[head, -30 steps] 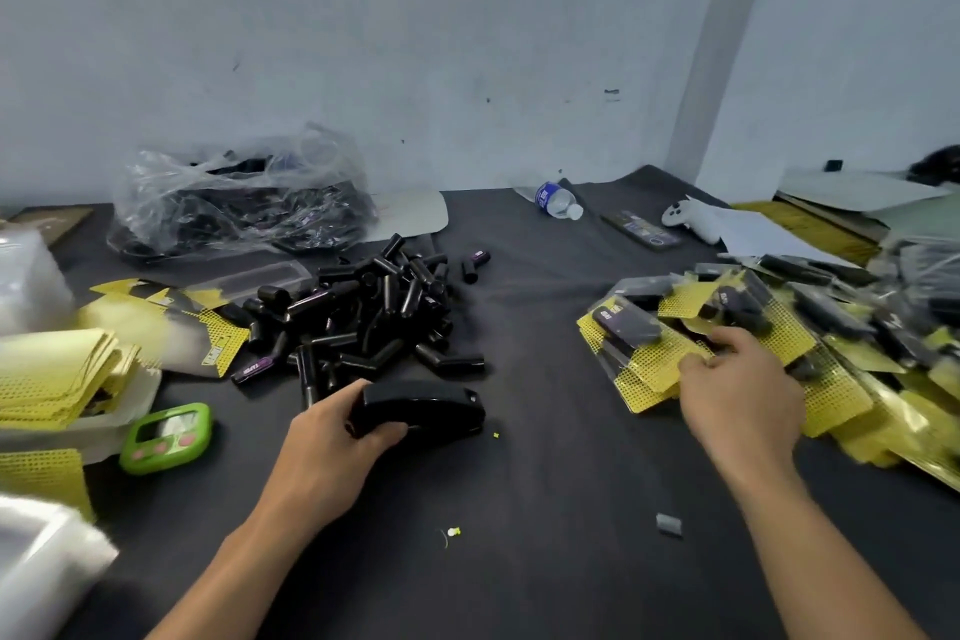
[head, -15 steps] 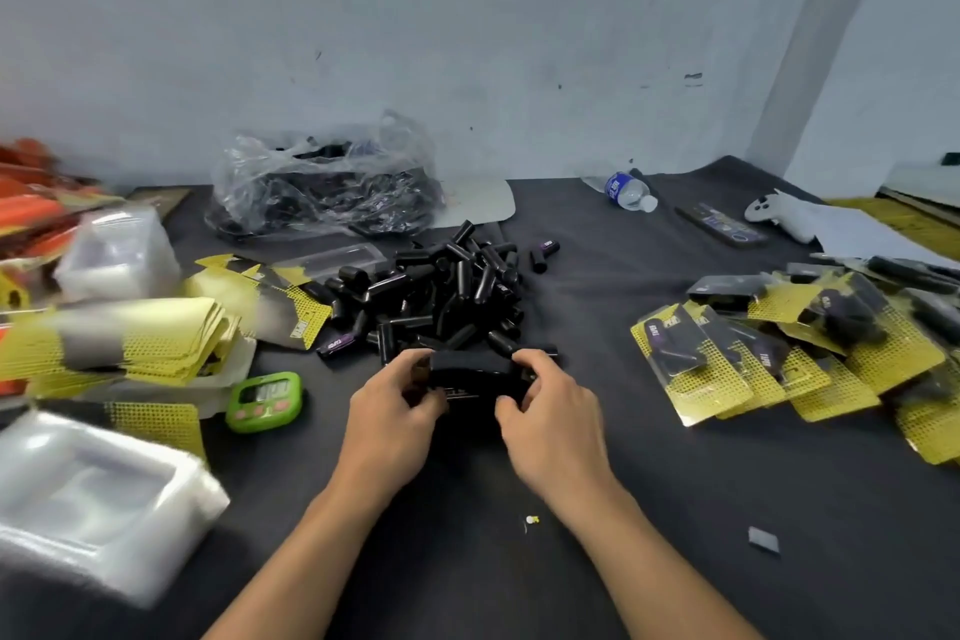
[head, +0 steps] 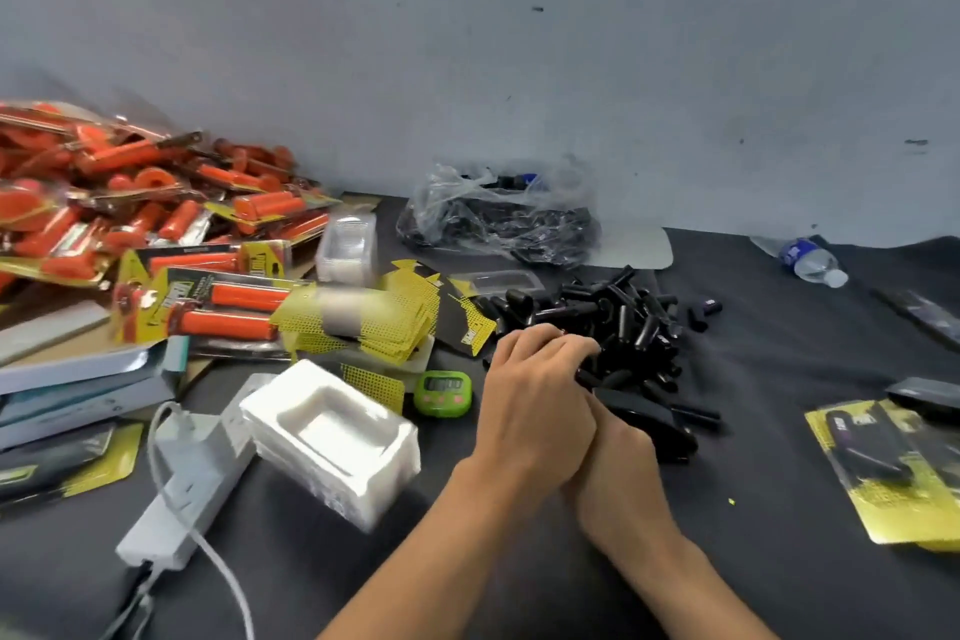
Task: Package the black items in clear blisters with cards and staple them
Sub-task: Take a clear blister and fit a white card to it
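The left grip [head: 540, 390] curls onto the black items [head: 628, 322], its catch unclear, and covers the right grip [head: 618, 455], fingers hidden, beside the stapler [head: 660, 426]; so crossed, they could scatter the loose pile.

Left hand [head: 540, 405] hides most of right hand [head: 621, 450].

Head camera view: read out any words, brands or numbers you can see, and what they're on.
Nothing reads clearly.
Orange grip packs: brand print, blurred.
Yellow cards: logo, too small.
Green timer: digits blurred.
Water bottle: blue label, too small.
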Available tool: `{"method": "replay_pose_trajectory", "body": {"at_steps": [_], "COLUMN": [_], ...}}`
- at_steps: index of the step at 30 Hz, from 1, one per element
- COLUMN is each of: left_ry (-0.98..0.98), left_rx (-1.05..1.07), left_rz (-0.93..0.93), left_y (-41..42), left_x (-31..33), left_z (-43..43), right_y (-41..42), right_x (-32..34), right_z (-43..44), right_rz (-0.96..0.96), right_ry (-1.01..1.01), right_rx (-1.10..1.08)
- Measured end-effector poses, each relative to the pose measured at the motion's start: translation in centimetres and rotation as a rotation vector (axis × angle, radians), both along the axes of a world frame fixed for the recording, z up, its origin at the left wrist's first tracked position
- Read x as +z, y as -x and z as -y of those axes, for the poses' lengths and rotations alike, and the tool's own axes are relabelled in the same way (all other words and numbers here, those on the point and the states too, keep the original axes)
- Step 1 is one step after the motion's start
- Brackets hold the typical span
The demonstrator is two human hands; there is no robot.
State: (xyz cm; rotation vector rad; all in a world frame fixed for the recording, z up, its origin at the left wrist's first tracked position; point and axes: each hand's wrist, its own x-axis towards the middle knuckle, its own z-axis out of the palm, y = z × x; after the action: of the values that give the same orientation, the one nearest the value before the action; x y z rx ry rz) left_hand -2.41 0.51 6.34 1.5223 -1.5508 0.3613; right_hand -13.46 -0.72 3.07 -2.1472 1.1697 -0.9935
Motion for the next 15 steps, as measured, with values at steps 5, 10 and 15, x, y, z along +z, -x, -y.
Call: {"method": "replay_pose_trajectory", "body": {"at_steps": [5, 10, 15], "left_ry": [-0.234, -0.630, -0.821], "left_rx": [0.316, 0.620, 0.468], "left_rz": [0.082, -0.070, -0.229], "left_y": [-6.9, -16.7, -19.9], "left_x": [5.1, 6.9, 4.4], "left_z": [-3.4, -8.4, -10.7], "right_y": [-7.9, -14.3, -19.2], "right_x": [3.3, 5.4, 6.8], "right_z": [-0.6, -0.5, 1.3], "right_rz": [-0.052, -0.180, -0.366], "right_ry": [-0.062, -0.068, 0.077], "right_rx": [0.120, 0.255, 0.327]}}
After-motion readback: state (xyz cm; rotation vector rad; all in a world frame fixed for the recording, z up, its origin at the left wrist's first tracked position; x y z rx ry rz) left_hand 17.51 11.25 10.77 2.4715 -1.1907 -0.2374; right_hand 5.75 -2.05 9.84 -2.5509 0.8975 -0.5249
